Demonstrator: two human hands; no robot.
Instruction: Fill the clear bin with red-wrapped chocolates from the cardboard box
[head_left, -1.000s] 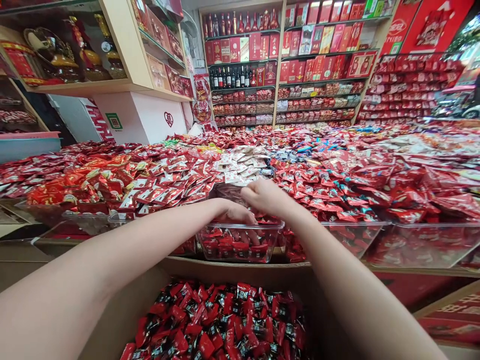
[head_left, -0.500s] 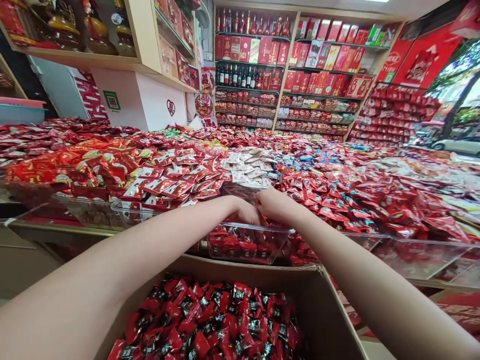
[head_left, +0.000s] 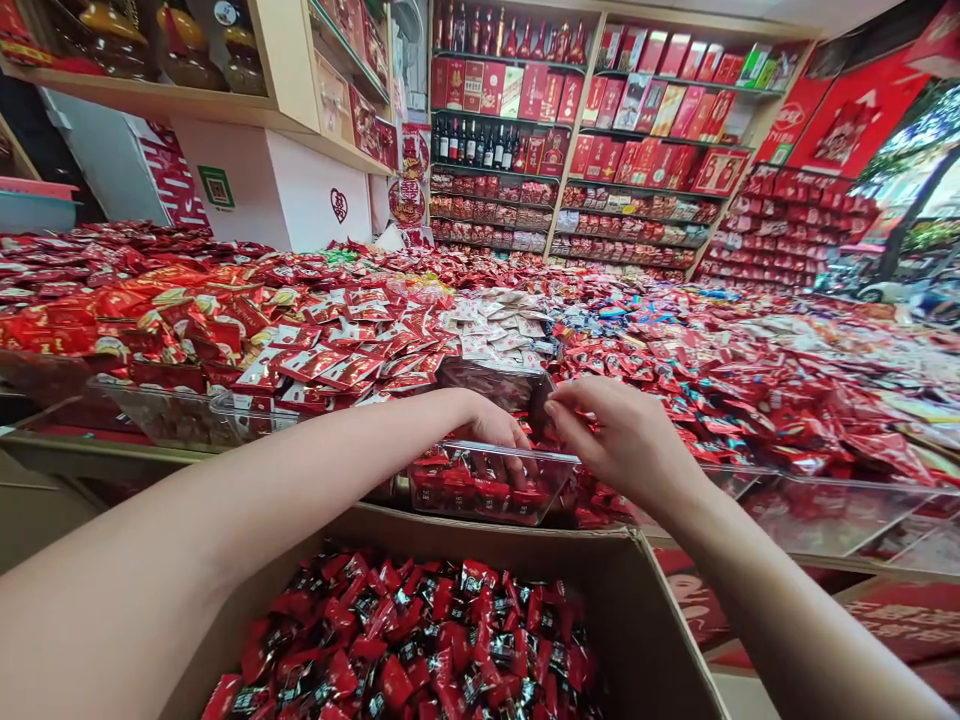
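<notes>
My left hand [head_left: 499, 440] reaches into a clear plastic bin [head_left: 487, 505]. Its fingers are apart and point down onto red-wrapped candies [head_left: 442, 470] in the bin. Just right of it is my right hand [head_left: 611, 425], thumb and forefinger brought together by the bin's dark inner side wall [head_left: 541, 400]. Whether anything is between those fingertips I cannot make out. Below both arms stands an open cardboard box [head_left: 637, 600] with many red and black wrapped candies [head_left: 427, 640] heaped inside.
Heaps of red packets [head_left: 337, 360] lie left of the bin, white packets [head_left: 499, 325] behind it, and more red sweets [head_left: 675, 390] on the right. Neighbouring clear bins [head_left: 825, 515] line the front edge. Shelves [head_left: 585, 120] with bottles and boxes stand behind.
My right hand has moved right and turned, away from my left hand. My left fingers have spread on the candies in the bin. The view has shifted slightly.
</notes>
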